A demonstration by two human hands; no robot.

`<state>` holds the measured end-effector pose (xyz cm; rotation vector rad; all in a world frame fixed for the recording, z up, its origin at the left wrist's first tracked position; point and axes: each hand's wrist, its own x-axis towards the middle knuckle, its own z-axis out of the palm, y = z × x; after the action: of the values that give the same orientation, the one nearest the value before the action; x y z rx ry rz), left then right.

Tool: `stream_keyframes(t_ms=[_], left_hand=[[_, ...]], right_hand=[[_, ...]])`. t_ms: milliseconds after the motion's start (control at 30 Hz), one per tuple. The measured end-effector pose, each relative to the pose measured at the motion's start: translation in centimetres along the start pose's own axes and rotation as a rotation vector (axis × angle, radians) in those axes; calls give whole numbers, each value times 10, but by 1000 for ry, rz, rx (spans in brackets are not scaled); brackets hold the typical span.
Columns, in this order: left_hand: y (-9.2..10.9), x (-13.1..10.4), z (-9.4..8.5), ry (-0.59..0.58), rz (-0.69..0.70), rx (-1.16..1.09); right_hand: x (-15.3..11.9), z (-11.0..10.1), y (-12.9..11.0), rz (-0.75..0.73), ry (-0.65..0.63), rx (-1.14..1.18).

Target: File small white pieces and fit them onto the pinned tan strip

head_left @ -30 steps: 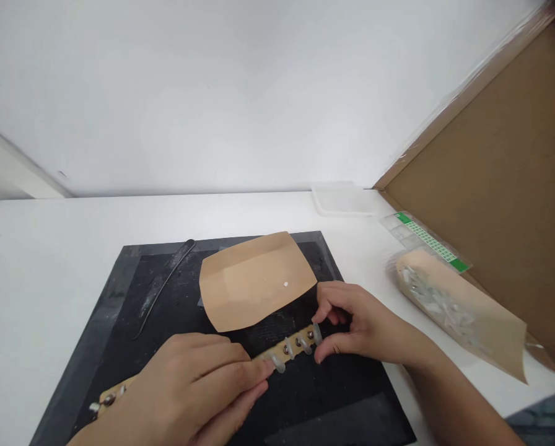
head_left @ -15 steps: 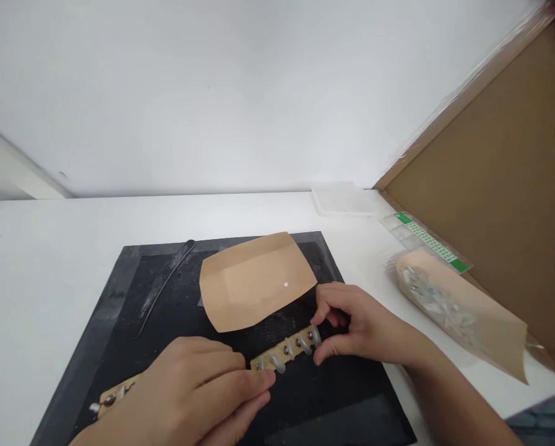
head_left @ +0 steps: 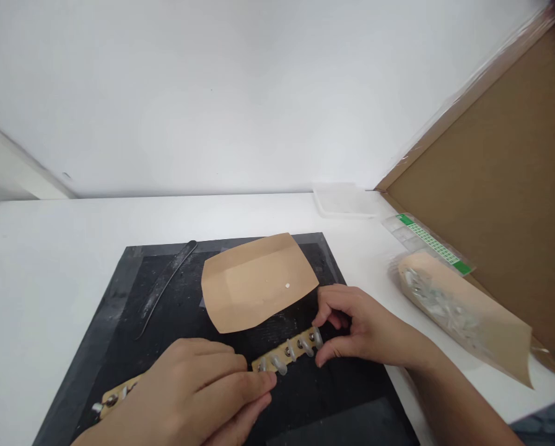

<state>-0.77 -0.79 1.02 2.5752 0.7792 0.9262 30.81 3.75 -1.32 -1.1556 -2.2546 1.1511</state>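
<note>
My left hand (head_left: 189, 393) lies over a narrow tan strip (head_left: 296, 343), its fingers closed on it and hiding the middle. Several dark metal studs and clear curved pieces like nail tips line the strip. At its right end, my right hand (head_left: 347, 322) has thumb and index finger curled around the two ends of the last clear nail tip (head_left: 318, 338). Left of my left hand, the strip's other end (head_left: 116, 397) shows with a stud and a whitish piece. Behind the strip, a tan card (head_left: 256, 282) bears a small white speck (head_left: 287, 285).
A black mat (head_left: 333, 409) lies under the work. On it, a thin black nail file (head_left: 168, 282) with white dust rests at the left. On the right are a bag of clear pieces (head_left: 442, 306), a green-labelled plastic case (head_left: 433, 243), a clear tray (head_left: 345, 201) and a cardboard wall (head_left: 500, 186).
The whole view has shifted very slightly right and down. Both hands keep the same hold at the strip.
</note>
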Motion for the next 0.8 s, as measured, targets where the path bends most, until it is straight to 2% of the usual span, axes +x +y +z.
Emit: stream_keyframes(t_ms=[300, 567, 800], left_hand=[[-5, 3, 3, 65, 40, -31], [-3, 4, 0, 41, 36, -4], [-1, 6, -1, 75, 28, 9]], right_hand=[[1, 1, 2, -1, -8, -22], [0, -1, -1, -1, -5, -27], [-2, -4, -3, -8, 18, 36]])
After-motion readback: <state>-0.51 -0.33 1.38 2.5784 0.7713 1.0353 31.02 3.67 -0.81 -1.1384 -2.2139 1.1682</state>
